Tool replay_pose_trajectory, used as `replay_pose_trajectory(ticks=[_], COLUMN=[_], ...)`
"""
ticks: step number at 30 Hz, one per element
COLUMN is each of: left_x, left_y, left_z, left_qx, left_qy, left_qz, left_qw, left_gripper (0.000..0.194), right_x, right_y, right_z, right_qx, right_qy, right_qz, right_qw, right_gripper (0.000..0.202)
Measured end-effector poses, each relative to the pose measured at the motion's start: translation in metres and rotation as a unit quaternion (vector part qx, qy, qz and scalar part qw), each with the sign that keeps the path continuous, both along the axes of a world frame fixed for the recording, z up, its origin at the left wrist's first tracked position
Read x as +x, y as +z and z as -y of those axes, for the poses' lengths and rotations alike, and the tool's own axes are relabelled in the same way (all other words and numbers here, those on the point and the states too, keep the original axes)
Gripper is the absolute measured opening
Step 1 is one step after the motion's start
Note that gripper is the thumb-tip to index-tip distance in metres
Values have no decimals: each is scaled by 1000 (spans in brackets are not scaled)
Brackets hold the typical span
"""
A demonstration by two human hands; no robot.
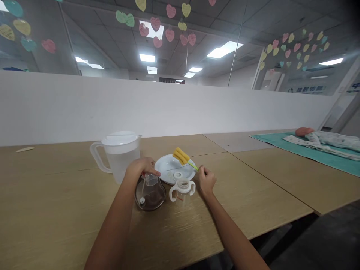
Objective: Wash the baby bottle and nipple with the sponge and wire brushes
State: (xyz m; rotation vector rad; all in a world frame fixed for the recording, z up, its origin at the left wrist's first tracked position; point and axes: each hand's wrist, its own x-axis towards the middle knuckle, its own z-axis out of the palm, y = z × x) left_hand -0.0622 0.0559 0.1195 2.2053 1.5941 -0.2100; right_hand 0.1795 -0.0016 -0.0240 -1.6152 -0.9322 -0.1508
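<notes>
My right hand [207, 180] is closed around the thin green handle of a bottle brush [181, 156]. Its yellow sponge head hangs over a white plate [161, 167]. On the left, my left hand [143, 167] reaches down over a dark see-through bowl [150, 204], fingers bent; a bit of red shows beneath them, and what they grip is hidden. In that bowl are a clear cup-like piece [152, 180] and a straw with a small weighted end [142, 200]. Between my hands an uncapped clear baby bottle [182, 197] with two white handles stands upright. A white ring [177, 175] lies on the plate.
A lidded plastic pitcher [120, 150] stands behind my left hand. At the far right, a green mat [270, 139] carries patterned cloth [334, 140] and a reddish-brown rounded object [304, 131]. A low white wall [168, 108] borders the table's back.
</notes>
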Motion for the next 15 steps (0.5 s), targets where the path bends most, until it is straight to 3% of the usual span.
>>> replay_pose_trajectory(ticks=[3,8,15], left_x=[0,0,5], left_y=[-9,-15,-27], left_z=[-8,-14,-15], left_qx=[45,66,110], left_qy=[-43,-37,-69], left_qz=[-27,-39,13], left_qw=[998,996,991], left_gripper=[75,87,81], right_x=[2,2,2], right_y=[-1,-3,-4], right_z=[-1,-2,-3], right_qx=[-12,-19,-11], right_qy=[-12,1,3], right_qz=[-10,5,22], right_qw=[1000,1000,1000], right_gripper=[47,49,49])
